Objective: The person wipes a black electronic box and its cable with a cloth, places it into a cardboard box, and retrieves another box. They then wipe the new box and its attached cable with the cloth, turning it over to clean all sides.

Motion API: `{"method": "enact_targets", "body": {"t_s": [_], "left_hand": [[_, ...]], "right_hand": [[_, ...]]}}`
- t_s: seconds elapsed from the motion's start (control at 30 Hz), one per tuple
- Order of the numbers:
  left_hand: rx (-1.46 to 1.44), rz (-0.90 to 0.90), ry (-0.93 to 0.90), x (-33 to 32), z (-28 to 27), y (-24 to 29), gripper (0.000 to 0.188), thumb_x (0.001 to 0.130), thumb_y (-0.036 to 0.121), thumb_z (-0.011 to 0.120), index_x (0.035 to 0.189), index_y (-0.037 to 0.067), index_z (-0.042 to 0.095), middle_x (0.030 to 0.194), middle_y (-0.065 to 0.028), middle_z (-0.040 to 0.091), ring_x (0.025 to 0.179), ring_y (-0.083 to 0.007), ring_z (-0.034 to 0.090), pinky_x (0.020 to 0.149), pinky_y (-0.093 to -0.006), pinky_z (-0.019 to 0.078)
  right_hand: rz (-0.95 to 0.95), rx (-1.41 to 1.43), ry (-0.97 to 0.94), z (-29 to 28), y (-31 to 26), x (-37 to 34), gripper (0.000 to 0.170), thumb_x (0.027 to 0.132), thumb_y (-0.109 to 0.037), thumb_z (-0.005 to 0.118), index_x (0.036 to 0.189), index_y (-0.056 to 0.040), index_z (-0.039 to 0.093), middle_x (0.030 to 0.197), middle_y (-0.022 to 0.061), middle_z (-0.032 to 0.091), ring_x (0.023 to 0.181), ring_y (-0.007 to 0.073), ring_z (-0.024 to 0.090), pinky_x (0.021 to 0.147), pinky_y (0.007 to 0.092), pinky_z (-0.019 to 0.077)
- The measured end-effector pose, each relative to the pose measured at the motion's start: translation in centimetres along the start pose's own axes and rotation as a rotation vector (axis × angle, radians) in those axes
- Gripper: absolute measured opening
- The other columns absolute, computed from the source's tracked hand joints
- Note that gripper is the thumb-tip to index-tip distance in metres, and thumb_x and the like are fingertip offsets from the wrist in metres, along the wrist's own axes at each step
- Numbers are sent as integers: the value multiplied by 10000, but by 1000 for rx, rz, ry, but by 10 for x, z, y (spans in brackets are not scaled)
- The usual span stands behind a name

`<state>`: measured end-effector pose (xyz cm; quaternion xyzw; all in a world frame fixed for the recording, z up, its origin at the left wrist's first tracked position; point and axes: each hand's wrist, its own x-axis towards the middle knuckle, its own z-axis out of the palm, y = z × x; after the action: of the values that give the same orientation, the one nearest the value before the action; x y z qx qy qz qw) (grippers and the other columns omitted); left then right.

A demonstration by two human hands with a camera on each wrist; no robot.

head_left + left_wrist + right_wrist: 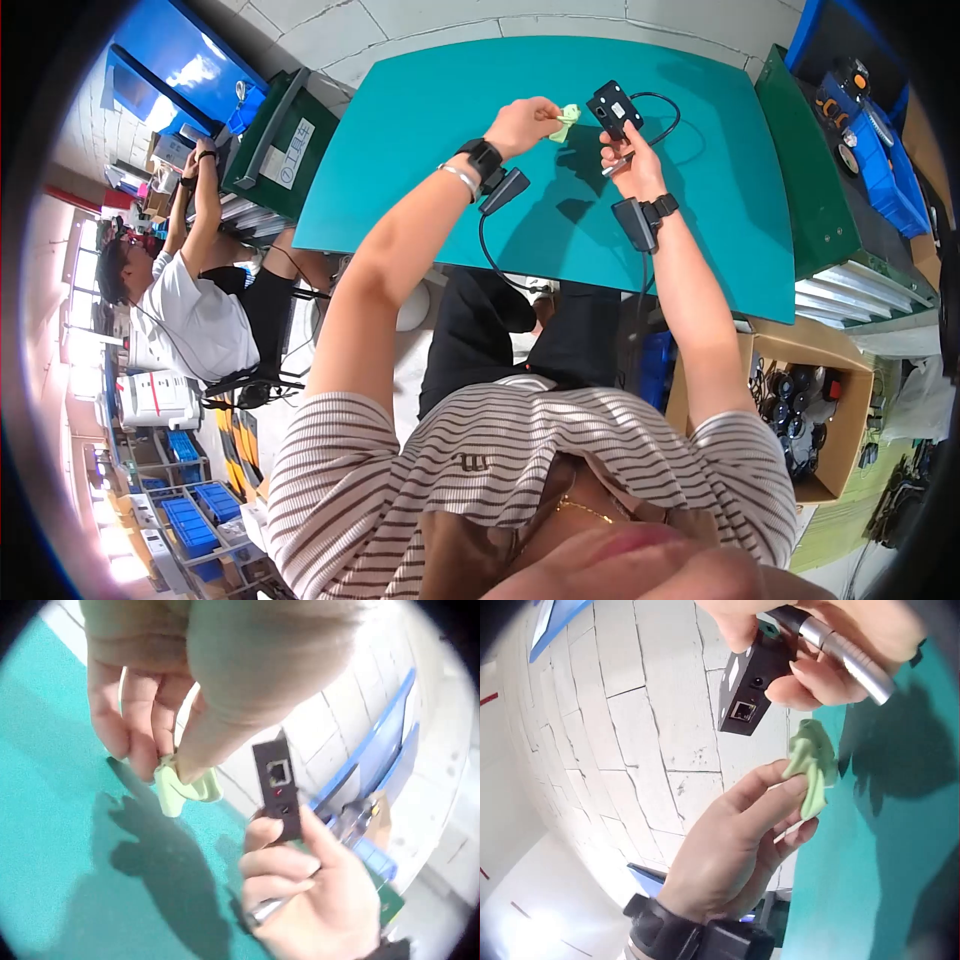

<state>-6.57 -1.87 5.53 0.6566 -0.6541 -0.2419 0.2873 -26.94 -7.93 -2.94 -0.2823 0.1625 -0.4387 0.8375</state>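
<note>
My left hand (520,127) pinches a soft, light-green crumpled piece (814,766), putty-like in look, between thumb and fingers above the table. To its right, my right hand (637,165) holds up a small black electronic box (611,108) with a network port (278,773) and a round socket on one end face. The same right hand also grips a slim silver-and-black pen-like tool (855,664), lying across the curled fingers below the box. The green piece is close to the box but apart from it in the left wrist view.
A teal table (400,160) lies under both hands. A black cable (668,110) loops beside the box. Green cabinets flank the table, the right one carrying a blue bin (890,185). An open cardboard box (840,430) sits low at right. Another person (200,310) sits at left.
</note>
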Motion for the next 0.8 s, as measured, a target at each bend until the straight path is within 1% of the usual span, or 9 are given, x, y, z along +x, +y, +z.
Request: {"method": "enact_targets", "body": {"t_s": [0.1, 0.23, 0.33, 0.43, 0.5, 0.67, 0.73, 0.77, 0.8], "left_hand": [[-203, 55, 66, -21, -5, 1, 155, 875, 151, 644, 975, 34, 622, 872, -28, 654, 818, -90, 592, 723, -251, 479], [-233, 120, 139, -53, 1, 15, 174, 882, 159, 648, 971, 14, 613, 864, -28, 658, 801, -90, 593, 727, -256, 479], [-321, 90, 158, -65, 4, 4, 178, 881, 155, 651, 980, 15, 604, 869, -24, 653, 806, -86, 591, 725, -253, 476], [-517, 51, 181, -70, 2, -16, 158, 888, 140, 645, 973, 15, 597, 868, -11, 637, 797, -76, 577, 720, -243, 466], [-633, 27, 225, -71, 2, -29, 122, 895, 118, 630, 956, 19, 595, 860, -5, 629, 789, -69, 571, 714, -232, 462], [-598, 51, 360, -64, 12, -37, 121, 865, 114, 653, 917, 16, 604, 855, -22, 638, 758, -68, 576, 685, -232, 471], [-326, 167, 366, -62, 26, -40, 145, 820, 138, 691, 865, 22, 618, 836, -50, 640, 735, -104, 609, 662, -254, 485], [-249, 227, 423, -63, 34, -38, 155, 786, 158, 707, 826, 32, 627, 801, -81, 619, 697, -179, 633, 635, -302, 497], [-256, 234, 411, -63, 34, -36, 155, 786, 158, 707, 826, 32, 627, 801, -81, 619, 697, -179, 633, 635, -302, 497]], "right_hand": [[32, 16, -15, 4, 2, -5, 295, 957, -318, 533, 989, -31, 590, 824, 96, 630, 630, 141, 534, 558, 254, 412], [63, -37, 43, 13, 6, -8, 292, 921, -317, 594, 1010, -39, 592, 821, 91, 628, 621, 120, 537, 542, 245, 425], [72, -97, 89, 19, 9, -13, 283, 919, -309, 599, 1017, -43, 586, 813, 90, 622, 615, 108, 541, 538, 235, 438], [186, -141, -35, 34, 13, -19, 289, 935, -303, 576, 1045, -36, 557, 809, 85, 614, 620, 104, 536, 538, 222, 430], [184, -125, -12, 47, 22, -22, 286, 939, -299, 570, 1048, -35, 553, 815, 85, 613, 624, 105, 535, 541, 223, 431], [162, -13, -4, 62, 59, -20, 272, 946, -294, 558, 1057, -46, 545, 828, 73, 611, 633, 115, 535, 548, 239, 434], [77, -34, 166, 65, 81, -21, 230, 955, -305, 539, 1011, -86, 579, 809, 28, 600, 636, 119, 545, 542, 245, 438], [51, -26, 183, 69, 84, -21, 212, 953, -300, 544, 983, -93, 581, 792, 19, 593, 627, 119, 543, 540, 248, 438], [25, -16, 200, 71, 86, -22, 198, 951, -295, 548, 955, -101, 583, 774, 10, 585, 619, 120, 541, 537, 252, 437]]}}
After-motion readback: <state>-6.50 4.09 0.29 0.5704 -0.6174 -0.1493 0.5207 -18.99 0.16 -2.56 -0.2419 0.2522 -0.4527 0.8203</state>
